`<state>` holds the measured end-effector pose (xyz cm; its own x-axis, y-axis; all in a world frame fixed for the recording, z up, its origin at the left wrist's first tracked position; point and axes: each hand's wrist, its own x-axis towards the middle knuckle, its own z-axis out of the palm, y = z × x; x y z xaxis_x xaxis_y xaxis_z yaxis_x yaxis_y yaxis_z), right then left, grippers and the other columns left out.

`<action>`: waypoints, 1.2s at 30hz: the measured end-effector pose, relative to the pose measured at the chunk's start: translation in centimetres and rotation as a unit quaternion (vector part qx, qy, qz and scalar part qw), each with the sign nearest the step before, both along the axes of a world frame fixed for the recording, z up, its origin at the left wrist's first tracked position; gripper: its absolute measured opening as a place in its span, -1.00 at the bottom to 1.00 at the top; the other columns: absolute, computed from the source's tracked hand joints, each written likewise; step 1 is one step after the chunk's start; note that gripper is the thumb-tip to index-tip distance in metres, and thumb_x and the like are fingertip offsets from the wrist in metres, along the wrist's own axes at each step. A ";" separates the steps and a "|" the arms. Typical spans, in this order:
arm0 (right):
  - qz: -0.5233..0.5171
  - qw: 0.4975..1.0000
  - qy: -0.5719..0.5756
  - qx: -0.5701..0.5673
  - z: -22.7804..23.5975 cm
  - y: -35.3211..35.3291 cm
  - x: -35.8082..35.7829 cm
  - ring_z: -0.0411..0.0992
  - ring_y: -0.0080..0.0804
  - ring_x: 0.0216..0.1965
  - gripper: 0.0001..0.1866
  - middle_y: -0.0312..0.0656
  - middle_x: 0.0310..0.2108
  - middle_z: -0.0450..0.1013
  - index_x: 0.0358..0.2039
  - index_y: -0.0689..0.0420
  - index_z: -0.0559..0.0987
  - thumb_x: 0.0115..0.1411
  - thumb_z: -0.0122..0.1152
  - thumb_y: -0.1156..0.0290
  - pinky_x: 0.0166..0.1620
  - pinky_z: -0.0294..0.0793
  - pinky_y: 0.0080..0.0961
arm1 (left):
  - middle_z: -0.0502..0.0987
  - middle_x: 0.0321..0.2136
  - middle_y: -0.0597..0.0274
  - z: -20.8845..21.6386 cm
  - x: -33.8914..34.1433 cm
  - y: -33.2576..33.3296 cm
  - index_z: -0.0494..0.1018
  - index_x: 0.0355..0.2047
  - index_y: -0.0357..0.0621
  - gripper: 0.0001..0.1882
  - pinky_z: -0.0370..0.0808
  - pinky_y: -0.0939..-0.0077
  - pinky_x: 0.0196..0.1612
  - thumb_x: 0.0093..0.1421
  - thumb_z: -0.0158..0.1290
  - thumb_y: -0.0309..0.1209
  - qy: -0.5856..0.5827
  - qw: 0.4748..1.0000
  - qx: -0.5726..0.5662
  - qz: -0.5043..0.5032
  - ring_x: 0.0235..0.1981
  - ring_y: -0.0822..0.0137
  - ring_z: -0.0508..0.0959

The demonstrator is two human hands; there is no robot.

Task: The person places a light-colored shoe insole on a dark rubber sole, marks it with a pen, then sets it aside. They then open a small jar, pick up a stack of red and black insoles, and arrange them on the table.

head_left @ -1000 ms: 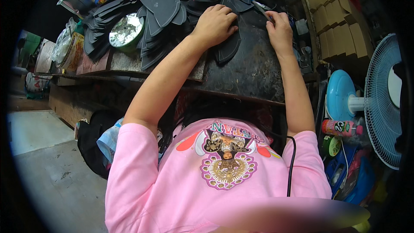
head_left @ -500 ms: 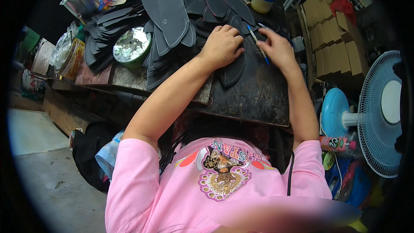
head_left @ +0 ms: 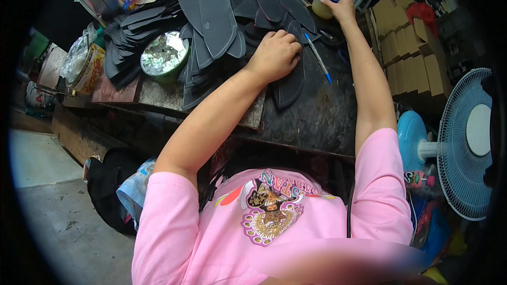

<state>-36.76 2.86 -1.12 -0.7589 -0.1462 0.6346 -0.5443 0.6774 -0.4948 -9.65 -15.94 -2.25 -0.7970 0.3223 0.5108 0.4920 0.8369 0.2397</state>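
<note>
Dark grey and matt, a sole-shaped piece (head_left: 290,88) edged by a pale line lies under our left hand (head_left: 275,55); whether its bent fingers grip, we cannot tell. Well apart, our right hand (head_left: 340,8) clasps a blue-rimmed jar (head_left: 320,9), beyond the blue-ended pen (head_left: 318,59) between them.

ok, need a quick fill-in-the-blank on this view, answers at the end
1. The right hand grips a tub that has a ____ rim.
2. The pen lies to the ____ of the left hand, which rests on a dark flat piece.
3. The main colour of the person's shirt is ____.

Missing words: blue; right; pink.
</note>
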 end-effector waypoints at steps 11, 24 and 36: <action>0.204 0.976 -0.058 -0.054 4.8 8.3 20.1 0.46 -0.37 0.01 -0.05 -0.13 -0.01 0.46 0.34 0.00 0.26 -0.07 0.52 0.29 0.11 0.43 -0.42 | 0.54 -0.20 0.28 -0.3 -0.2 0.1 0.57 -0.25 -0.04 -0.80 0.35 0.26 0.11 0.09 0.18 -0.36 0.015 0.999 -0.032 0.010 0.00 0.19 0.47; 0.136 0.962 -0.203 -0.125 -3.4 12.0 25.4 0.24 -0.18 0.30 0.09 0.01 0.27 0.24 0.34 0.06 0.18 -0.15 0.66 0.21 0.30 0.25 -0.17 | 0.53 -0.18 0.23 -0.6 0.1 0.7 0.54 -0.23 -0.09 -0.79 0.38 0.23 0.05 0.12 0.16 -0.35 0.047 0.996 -0.068 0.011 -0.03 0.15 0.48; -0.053 0.996 -0.052 0.048 -3.5 7.6 17.3 0.47 0.05 0.02 -0.02 0.03 -0.04 0.52 0.07 0.13 0.44 -0.24 0.51 -0.29 0.06 0.43 -0.08 | 0.53 -0.10 0.20 0.2 0.5 0.6 0.54 -0.16 -0.11 -0.73 0.37 0.25 0.11 0.11 0.19 -0.36 0.033 0.999 -0.035 0.018 0.04 0.15 0.45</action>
<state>-19.48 10.50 -4.62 -0.8345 -0.1182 0.5382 -0.4161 0.7755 -0.4748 -9.17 -15.39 -2.06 -0.7733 0.3310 0.5407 0.4749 0.8675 0.1481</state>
